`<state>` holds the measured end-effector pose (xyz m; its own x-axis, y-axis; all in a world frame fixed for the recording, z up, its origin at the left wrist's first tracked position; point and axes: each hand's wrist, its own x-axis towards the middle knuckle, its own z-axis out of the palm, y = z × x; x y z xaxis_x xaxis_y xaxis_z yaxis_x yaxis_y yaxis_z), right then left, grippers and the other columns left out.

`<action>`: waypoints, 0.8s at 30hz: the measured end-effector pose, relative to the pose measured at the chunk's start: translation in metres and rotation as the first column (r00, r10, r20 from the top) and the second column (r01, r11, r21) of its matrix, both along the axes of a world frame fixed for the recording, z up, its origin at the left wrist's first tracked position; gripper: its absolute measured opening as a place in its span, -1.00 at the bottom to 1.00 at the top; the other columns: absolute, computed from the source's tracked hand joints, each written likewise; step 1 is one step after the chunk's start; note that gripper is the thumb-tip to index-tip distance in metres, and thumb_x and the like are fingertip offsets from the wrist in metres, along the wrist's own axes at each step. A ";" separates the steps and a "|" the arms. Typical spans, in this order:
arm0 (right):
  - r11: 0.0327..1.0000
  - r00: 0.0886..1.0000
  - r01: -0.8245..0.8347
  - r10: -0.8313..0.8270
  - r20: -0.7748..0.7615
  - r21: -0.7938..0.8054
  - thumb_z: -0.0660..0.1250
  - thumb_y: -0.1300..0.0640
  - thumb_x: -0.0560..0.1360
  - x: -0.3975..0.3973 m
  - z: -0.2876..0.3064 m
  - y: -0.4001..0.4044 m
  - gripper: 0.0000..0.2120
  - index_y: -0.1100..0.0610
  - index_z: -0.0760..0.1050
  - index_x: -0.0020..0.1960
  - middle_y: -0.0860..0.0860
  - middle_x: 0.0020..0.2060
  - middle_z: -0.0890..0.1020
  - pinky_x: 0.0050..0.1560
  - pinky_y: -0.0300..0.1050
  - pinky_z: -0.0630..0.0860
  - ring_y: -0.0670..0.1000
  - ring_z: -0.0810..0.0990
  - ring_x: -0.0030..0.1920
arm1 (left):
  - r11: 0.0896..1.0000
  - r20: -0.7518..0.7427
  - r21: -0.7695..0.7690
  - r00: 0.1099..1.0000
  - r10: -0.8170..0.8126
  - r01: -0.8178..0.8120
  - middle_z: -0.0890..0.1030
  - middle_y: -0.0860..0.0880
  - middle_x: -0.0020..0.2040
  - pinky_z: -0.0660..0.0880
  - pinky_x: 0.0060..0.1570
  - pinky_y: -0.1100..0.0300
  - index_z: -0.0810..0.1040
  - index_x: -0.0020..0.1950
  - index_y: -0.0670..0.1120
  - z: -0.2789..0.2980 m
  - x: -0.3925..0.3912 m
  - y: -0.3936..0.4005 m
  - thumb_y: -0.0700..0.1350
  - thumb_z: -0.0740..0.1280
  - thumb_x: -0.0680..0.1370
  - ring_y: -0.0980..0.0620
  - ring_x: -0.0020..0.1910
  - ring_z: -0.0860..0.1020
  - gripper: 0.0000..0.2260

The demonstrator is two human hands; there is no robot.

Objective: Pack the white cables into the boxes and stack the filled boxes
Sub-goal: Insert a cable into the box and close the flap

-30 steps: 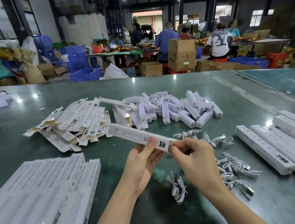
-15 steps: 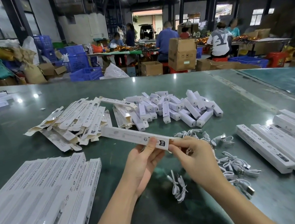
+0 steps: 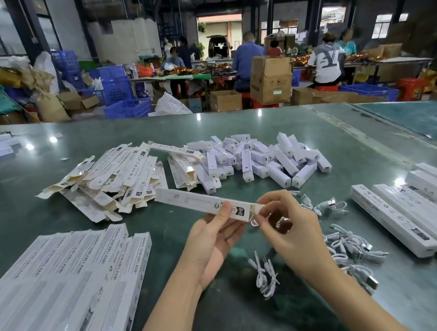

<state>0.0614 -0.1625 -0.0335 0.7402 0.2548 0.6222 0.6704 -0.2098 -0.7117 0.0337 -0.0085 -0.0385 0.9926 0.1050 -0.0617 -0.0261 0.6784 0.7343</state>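
Both hands meet at centre frame over one long white box [image 3: 206,205]. Left hand [image 3: 213,239] cradles it from below, thumb pressed on top near the printed label, so that's a firm hold. Right hand [image 3: 285,229] has its fingertips pinched at the box's open end, on what looks like the end flap, and something small sits under those fingers; whether it's a cable end I can't tell.

Sweeping from the left edge: a neat bank of filled boxes [image 3: 69,293] lies side by side at lower left. Above it, upper left of centre, a loose heap of flat unfolded cartons [image 3: 112,180]. Top centre, a scatter of short white blocks [image 3: 261,156]. Just below the right wrist, one coiled white cable [image 3: 265,276] lies on the green table [image 3: 377,143], with more white cables [image 3: 346,245] strewn to the right. Far right, another row of long boxes [image 3: 428,208].

My read: this is the closing step. To do it well, keep the left thumb clamping the box so it doesn't twist, tuck the flap in square, and make sure no cable loop gets caught in the fold before the box joins the bank at lower left.
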 end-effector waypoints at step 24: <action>0.994 0.992 0.110 -0.111 -0.054 -0.015 0.42 0.33 0.41 -0.002 0.000 0.007 -0.82 0.06 0.55 -0.18 -0.02 -0.15 0.56 -0.23 -0.35 0.43 -0.08 0.52 -0.19 | 0.991 0.067 0.121 0.997 0.047 -0.055 0.69 -0.22 0.05 0.61 0.05 0.18 0.55 0.13 -0.25 -0.003 -0.001 -0.004 -0.12 0.38 0.44 -0.07 0.04 0.67 -0.68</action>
<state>0.0591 -0.1550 -0.0337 0.7969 0.1764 0.5778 0.6031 -0.2892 -0.7434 0.0326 -0.0128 -0.0415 0.9872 0.1588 0.0178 -0.1078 0.5795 0.8078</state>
